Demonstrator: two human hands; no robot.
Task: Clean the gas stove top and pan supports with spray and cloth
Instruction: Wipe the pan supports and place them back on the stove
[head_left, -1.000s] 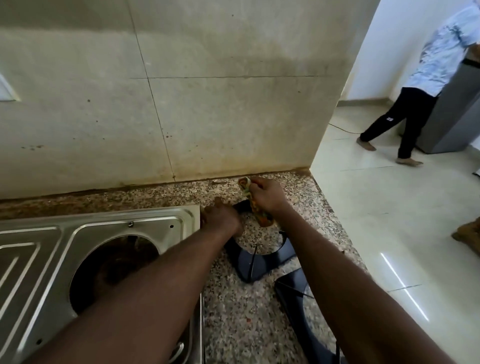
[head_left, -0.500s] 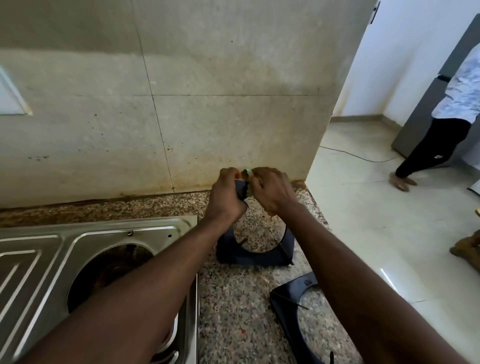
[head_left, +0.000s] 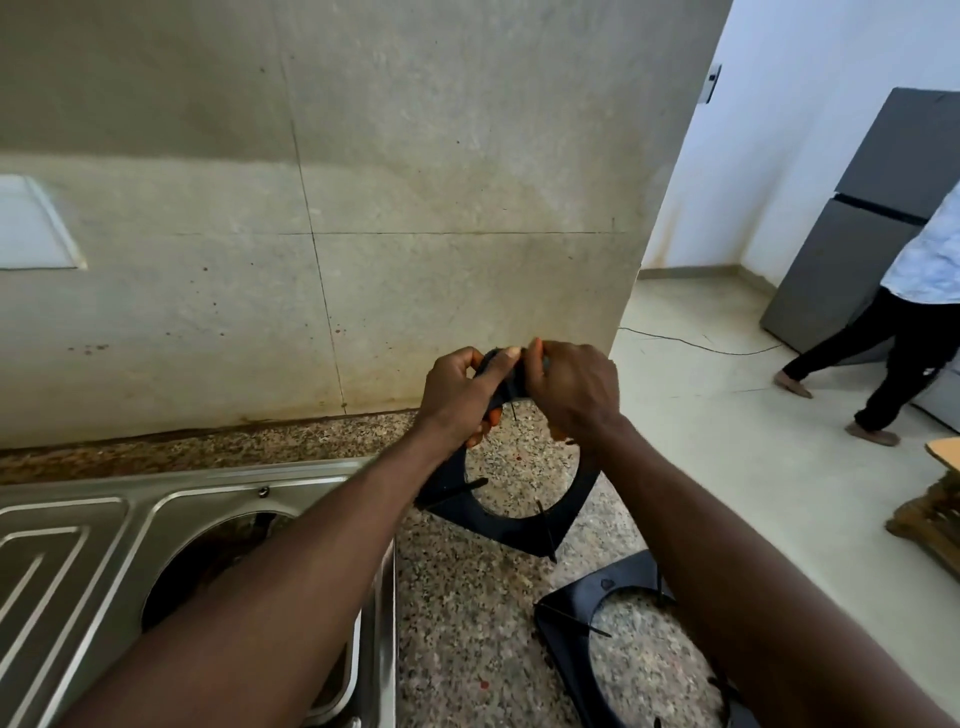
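Left hand (head_left: 457, 395), right hand (head_left: 571, 387), gripping tilted pan support (head_left: 519, 525)

Black pan support (head_left: 511, 514) tilted up on edge; second pan support (head_left: 582, 605) flat beside steel stove top (head_left: 130, 514).

Speckled granite countertop (head_left: 457, 613) against tiled wall carries: stainless gas stove top (head_left: 130, 525) at left; one black pan support (head_left: 519, 525) tilted, lower edge resting on the granite; second black pan support (head_left: 576, 613) lying flat near the right edge, just apart.
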